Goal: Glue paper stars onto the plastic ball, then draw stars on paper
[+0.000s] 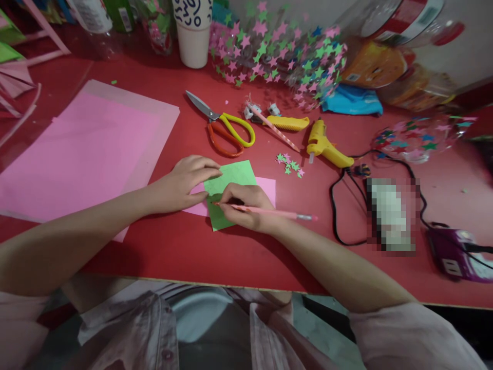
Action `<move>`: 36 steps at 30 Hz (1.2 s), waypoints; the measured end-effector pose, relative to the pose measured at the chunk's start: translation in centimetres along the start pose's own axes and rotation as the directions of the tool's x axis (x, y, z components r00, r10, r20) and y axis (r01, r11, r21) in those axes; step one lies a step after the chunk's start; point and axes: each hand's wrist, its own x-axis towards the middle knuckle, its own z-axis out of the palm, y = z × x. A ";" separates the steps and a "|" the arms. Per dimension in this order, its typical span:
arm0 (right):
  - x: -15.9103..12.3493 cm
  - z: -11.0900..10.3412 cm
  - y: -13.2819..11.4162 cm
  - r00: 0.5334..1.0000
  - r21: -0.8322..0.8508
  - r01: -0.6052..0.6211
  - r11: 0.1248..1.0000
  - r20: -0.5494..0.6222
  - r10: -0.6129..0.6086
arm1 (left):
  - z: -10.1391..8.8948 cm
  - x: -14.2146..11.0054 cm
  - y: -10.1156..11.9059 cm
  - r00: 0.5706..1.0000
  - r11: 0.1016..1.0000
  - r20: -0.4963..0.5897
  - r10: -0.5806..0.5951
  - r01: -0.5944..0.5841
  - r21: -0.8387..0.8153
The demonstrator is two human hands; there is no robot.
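My right hand [246, 203] grips a pink pencil [277, 211], its tip down on a green sheet of paper [236, 172]. The pencil's eraser end points to the right. My left hand [192, 182] lies with fingers and thumb apart at the green sheet's left edge, fingertips resting on the paper. Beneath the green sheet a pink piece of paper [268, 189] sticks out on both sides. Several small pink and green paper stars [289, 164] lie just beyond my right hand.
Large pink sheets [88, 149] cover the table's left side. Beyond my hands are scissors [221, 123], a yellow cutter [287, 123], another pencil [275, 128] and a yellow glue gun [327, 146]. A power strip [458, 252] sits at right; bags of stars [277, 51] and a cup [194, 36] stand behind.
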 end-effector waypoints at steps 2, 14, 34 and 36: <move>0.1 -0.3 -0.1 0.995 0.120 -0.072 0.990 -0.064 0.080 | 0.1 0.0 -0.1 1.000 1.000 -0.009 0.011 -0.011 0.018; 0.2 -1.1 0.8 0.994 0.024 -0.072 0.997 -0.081 0.074 | -0.2 -0.2 0.0 1.000 0.999 -0.003 0.003 -0.003 -0.032; 0.4 -0.8 1.2 0.994 -0.060 -0.029 0.998 -0.110 0.022 | -0.1 -0.1 -0.1 1.000 1.000 -0.017 0.025 -0.025 -0.007; 0.5 -0.7 1.3 0.991 -0.064 -0.028 0.998 -0.129 0.019 | 0.0 -0.1 -0.1 0.999 1.000 -0.020 0.026 -0.026 -0.006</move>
